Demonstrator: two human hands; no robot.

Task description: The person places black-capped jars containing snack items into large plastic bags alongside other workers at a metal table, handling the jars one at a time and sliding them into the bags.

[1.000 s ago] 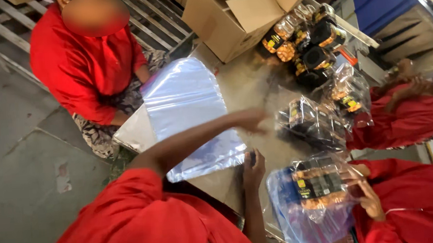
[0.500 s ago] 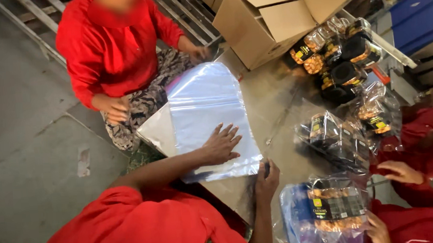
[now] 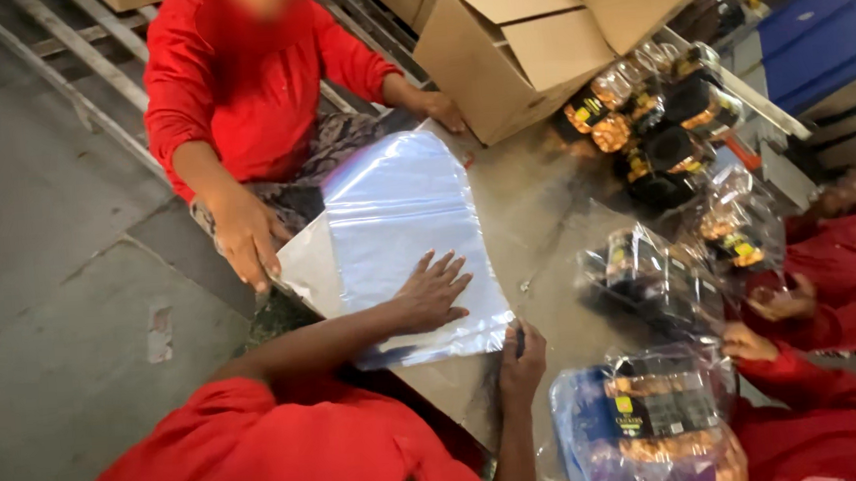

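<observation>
The left hand (image 3: 433, 292) is pressing flat, fingers spread, on the clear plastic bags (image 3: 402, 222) lying mid-surface (image 3: 535, 204). At its four o'clock, the right hand (image 3: 521, 356) is pinching the stack's corner.

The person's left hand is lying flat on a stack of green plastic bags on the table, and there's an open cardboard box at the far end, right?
Not quite. The head view shows the left hand lying flat on a stack of clear plastic bags, not green ones. The rest holds: they lie on the table, with the open cardboard box at the far end.
</observation>
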